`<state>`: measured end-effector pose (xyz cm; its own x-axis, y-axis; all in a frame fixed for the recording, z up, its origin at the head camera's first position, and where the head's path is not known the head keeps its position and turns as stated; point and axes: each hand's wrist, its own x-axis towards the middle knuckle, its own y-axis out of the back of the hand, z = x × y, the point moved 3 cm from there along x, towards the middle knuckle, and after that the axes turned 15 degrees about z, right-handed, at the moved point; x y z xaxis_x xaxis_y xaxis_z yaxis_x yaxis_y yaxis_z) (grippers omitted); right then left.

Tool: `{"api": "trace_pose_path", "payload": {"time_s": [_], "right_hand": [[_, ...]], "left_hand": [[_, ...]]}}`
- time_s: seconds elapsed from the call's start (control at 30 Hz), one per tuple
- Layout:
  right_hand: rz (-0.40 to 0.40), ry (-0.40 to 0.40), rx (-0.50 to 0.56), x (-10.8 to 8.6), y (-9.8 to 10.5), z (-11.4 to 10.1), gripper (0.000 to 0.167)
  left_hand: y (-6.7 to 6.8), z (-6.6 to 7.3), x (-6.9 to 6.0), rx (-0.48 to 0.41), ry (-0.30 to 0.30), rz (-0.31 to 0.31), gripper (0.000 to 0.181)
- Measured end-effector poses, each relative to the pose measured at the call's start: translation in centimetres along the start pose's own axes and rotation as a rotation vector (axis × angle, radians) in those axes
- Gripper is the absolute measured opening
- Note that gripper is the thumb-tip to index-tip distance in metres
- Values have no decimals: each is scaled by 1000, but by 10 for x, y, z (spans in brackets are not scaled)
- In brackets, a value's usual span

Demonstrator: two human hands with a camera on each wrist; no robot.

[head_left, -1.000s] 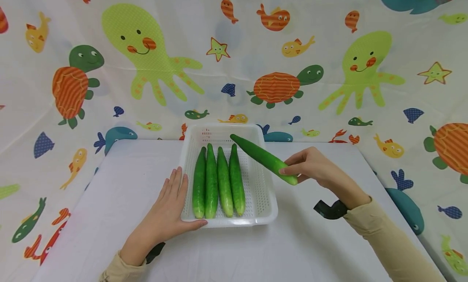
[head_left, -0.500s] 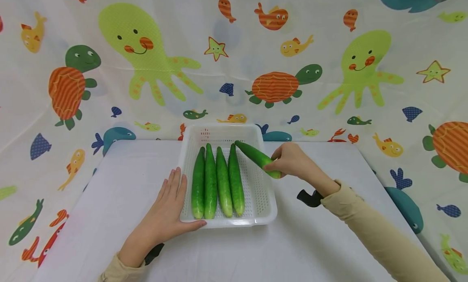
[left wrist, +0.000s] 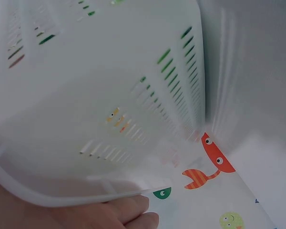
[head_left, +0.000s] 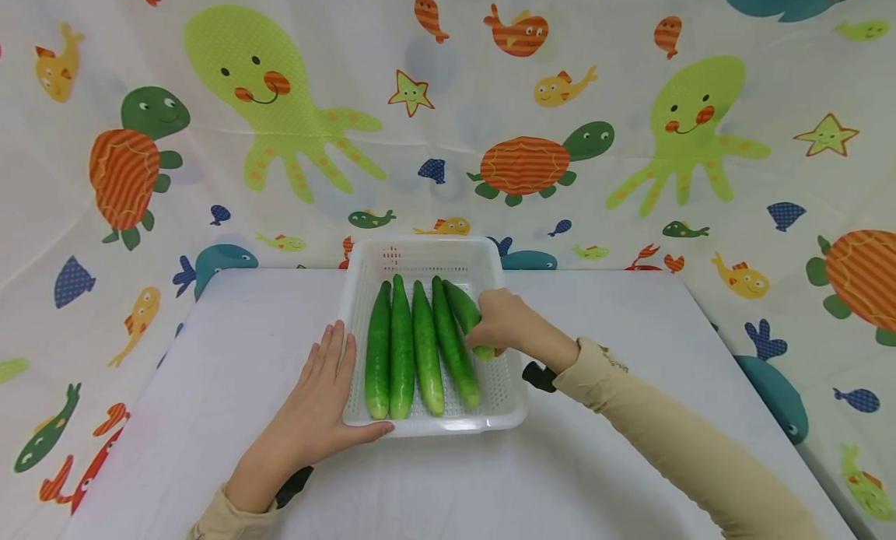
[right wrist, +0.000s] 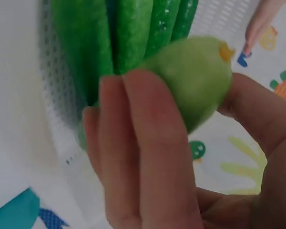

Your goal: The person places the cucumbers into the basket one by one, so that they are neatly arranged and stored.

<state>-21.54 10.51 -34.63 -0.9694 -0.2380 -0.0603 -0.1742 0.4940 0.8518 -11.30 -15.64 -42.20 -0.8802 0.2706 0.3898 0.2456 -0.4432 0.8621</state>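
A white perforated plastic basket (head_left: 427,426) holds several green cucumbers (head_left: 401,353) lying side by side lengthwise. My right hand (head_left: 511,322) grips one more cucumber (head_left: 462,306) near its paler end, between thumb and fingers. This cucumber slants inside the basket's right part, its far tip close to the rightmost lying cucumber (head_left: 455,345). In the right wrist view its pale blunt end (right wrist: 200,78) shows between the thumb and the fingers. My left hand (head_left: 315,400) rests along the basket's left rim with straight fingers, the thumb at the front rim.
The basket stands on a table with a white cloth (head_left: 245,322), near its back edge. Behind hangs a curtain (head_left: 455,57) printed with sea animals. Dark straps (head_left: 539,376) sit at both wrists.
My right hand has moved left and down with its cucumber, bringing it into the basket. The rightmost lying cucumber has tilted, its near end shifting right. My left hand stays put.
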Motion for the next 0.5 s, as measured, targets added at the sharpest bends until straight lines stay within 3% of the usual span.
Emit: {"api": "trace_pose_path", "payload": {"time_s": [0.17, 0.33, 0.5], "right_hand": [[-117, -15, -80, 5, -20, -7, 16], [-208, -95, -137, 11, -33, -7, 11], [-241, -169, -206, 18, -43, -3, 23]], "left_hand": [[0, 1, 0, -4, 0, 4, 130], [0, 1, 0, -12, 7, 0, 130], [0, 0, 0, -5, 1, 5, 130]]}}
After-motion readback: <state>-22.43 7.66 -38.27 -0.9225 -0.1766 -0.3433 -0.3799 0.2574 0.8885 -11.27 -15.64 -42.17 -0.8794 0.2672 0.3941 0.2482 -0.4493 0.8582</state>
